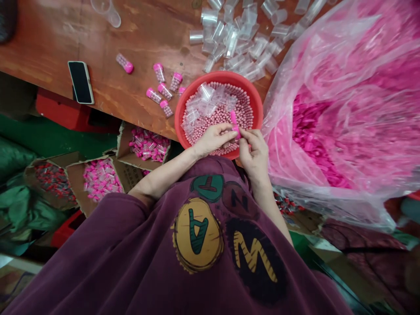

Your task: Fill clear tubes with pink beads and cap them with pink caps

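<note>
Pink plastic, glossy: one small cap (236, 129) with a narrow strip rising from it, located above the near part of a round red bowl (257, 109) at the table's front edge. Left hand (213, 139): thumb and fingertips pinched on the cap. Right hand (254, 151): thumb and forefinger closed on the same piece from the other side, remaining fingers curled. Whether a tube sits beneath is hidden by the fingers. Table (157, 35): reddish-brown wood, grain visible, slight sheen. Bowl contents: small, round pink beads (243, 105), densely packed, with clear cylinders (206, 94) heaped on them toward the left side. Left of the bowl: a loose cluster of pink-capped tubes (165, 91), clear-walled, beads inside; a single filled tube (124, 63) lies apart, farther left. Beyond the bowl, away from the front edge: a pile of empty tubes (231, 41), transparent, lying at mixed angles. Phone (80, 82), dark screen, pale frame, at the front edge to the left. Right of the bowl: large bag (328, 57), translucent crinkled film, containing many elongated pink pieces (310, 140). Below the front edge, left: cardboard boxes (75, 173); two hold pink-capped tubes, another holds red and dark pieces (54, 179).
</note>
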### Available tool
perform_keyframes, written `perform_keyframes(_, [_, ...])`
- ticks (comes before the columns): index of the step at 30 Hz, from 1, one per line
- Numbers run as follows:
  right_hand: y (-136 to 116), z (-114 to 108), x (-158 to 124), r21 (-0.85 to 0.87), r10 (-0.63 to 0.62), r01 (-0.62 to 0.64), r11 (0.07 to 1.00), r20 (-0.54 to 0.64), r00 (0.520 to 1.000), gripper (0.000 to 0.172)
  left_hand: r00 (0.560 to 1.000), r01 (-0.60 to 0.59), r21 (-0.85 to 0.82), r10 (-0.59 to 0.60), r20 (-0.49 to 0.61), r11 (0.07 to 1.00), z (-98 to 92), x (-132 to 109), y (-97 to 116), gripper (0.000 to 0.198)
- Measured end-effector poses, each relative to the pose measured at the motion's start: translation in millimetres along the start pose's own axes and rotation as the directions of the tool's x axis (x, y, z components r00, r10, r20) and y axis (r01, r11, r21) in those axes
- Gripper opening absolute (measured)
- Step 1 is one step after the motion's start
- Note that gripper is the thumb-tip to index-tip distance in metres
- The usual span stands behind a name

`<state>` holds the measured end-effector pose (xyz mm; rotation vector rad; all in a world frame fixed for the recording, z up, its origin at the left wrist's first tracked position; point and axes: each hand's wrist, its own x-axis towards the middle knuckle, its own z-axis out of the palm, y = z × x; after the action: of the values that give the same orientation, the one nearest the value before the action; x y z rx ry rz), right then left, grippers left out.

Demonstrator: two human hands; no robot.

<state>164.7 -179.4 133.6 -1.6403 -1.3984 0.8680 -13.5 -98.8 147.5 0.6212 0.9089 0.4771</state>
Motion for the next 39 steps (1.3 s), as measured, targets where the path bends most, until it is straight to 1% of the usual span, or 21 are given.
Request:
perform_keyframes(2, [5, -2, 9, 0.176, 0.128, -0.128, 0.976, 0.012, 0.992, 0.037, 0.995, 0.03, 0.031, -0.033, 0.092, 0.999, -2.1, -2, 5, 0.036])
perform_keyframes(4, [10, 2, 22, 0.362, 0.273, -0.286, 0.887, 0.089, 0.958, 0.049, 0.974, 0.087, 0.051, -0.096, 0.207, 0.995, -3.1, -4, 6, 0.042])
perform_keyframes(6, [12, 8, 34, 0.472, 0.336, -0.388, 0.792, 0.195, 0.921, 0.063, 0.948, 0.147, 0.041, -0.153, 0.279, 0.988, -3.4, -4, 4, 0.045])
perform_keyframes(7, [12, 11, 38, 0.491, 0.332, -0.396, 0.776, 0.215, 0.918, 0.066, 0.944, 0.172, 0.015, -0.169, 0.283, 0.985, -3.7, -4, 2, 0.045])
perform_keyframes(8, [12, 13, 41, 0.489, 0.313, -0.372, 0.789, 0.2, 0.928, 0.066, 0.949, 0.187, -0.025, -0.173, 0.265, 0.982, -4.4, -3, 0, 0.044])
perform_keyframes(9, [11, 13, 41, 0.464, 0.279, -0.322, 0.825, 0.161, 0.947, 0.064, 0.959, 0.191, -0.076, -0.169, 0.228, 0.979, -5.5, -2, -2, 0.042])
perform_keyframes(11, [10, 10, 36, 0.337, 0.159, -0.183, 0.924, 0.097, 0.982, 0.06, 0.982, 0.166, -0.18, -0.146, 0.119, 0.969, -8.4, -1, -6, 0.035])
perform_keyframes(12, [10, 8, 31, 0.251, 0.087, -0.11, 0.962, 0.104, 0.991, 0.062, 0.988, 0.15, -0.219, -0.139, 0.066, 0.964, -9.8, 1, -9, 0.032])
perform_keyframes(13, [12, 6, 26, 0.166, 0.016, -0.038, 0.985, 0.135, 0.991, 0.069, 0.99, 0.14, -0.243, -0.137, 0.027, 0.96, -10.9, 2, -11, 0.03])
perform_keyframes(15, [18, 4, 16, 0.027, -0.089, 0.085, 0.996, 0.21, 0.974, 0.094, 0.989, 0.139, -0.254, -0.146, -0.01, 0.957, -11.5, 5, -16, 0.028])
perform_keyframes(16, [22, 5, 12, -0.024, -0.115, 0.124, 0.992, 0.227, 0.967, 0.104, 0.989, 0.139, -0.248, -0.147, -0.013, 0.959, -11.1, 7, -19, 0.028])
perform_keyframes(17, [26, 6, 9, -0.066, -0.128, 0.147, 0.987, 0.228, 0.965, 0.109, 0.99, 0.133, -0.241, -0.141, -0.015, 0.961, -10.4, 9, -22, 0.028])
perform_keyframes(21, [36, 12, 5, -0.193, -0.115, 0.154, 0.969, 0.201, 0.973, 0.102, 0.996, 0.084, -0.203, -0.087, -0.007, 0.976, -8.9, 12, -30, 0.028])
perform_keyframes(25, [35, 9, 5, -0.26, -0.11, 0.166, 0.951, 0.215, 0.97, 0.092, 0.995, 0.093, -0.096, -0.09, 0.034, 0.991, -10.8, 7, -33, 0.036])
perform_keyframes(27, [35, 9, 4, -0.298, -0.092, 0.157, 0.942, 0.22, 0.971, 0.088, 0.999, 0.045, -0.003, -0.045, 0.007, 0.999, -10.5, 6, -36, 0.041])
perform_keyframes(29, [35, 12, 4, -0.348, -0.055, 0.134, 0.928, 0.23, 0.972, 0.086, 0.999, -0.017, 0.089, 0.021, -0.042, 0.996, -9.8, 9, -40, 0.056])
perform_keyframes(30, [35, 15, 4, -0.369, -0.036, 0.125, 0.921, 0.239, 0.97, 0.087, 0.997, -0.032, 0.116, 0.04, -0.063, 0.993, -9.8, 10, -42, 0.059])
perform_keyframes(32, [34, 22, 5, -0.397, -0.003, 0.111, 0.911, 0.263, 0.965, 0.092, 0.997, -0.012, 0.108, 0.02, -0.075, 0.994, -11.4, 14, -46, 0.049])
perform_keyframes(35, [34, 31, 5, -0.411, 0.028, 0.096, 0.906, 0.286, 0.958, 0.09, 0.995, 0.1, 0.024, -0.1, -0.013, 0.995, -16.9, 12, -47, 0.026])
perform_keyframes(37, [37, 35, 3, -0.417, 0.029, 0.097, 0.904, 0.286, 0.958, 0.079, 0.989, 0.146, -0.015, -0.146, 0.01, 0.989, -20.6, 6, -48, 0.021])
perform_keyframes(39, [43, 40, -1, -0.419, 0.025, 0.103, 0.902, 0.289, 0.957, 0.063, 0.987, 0.158, -0.025, -0.159, -0.013, 0.987, -22.8, 0, -50, 0.017])
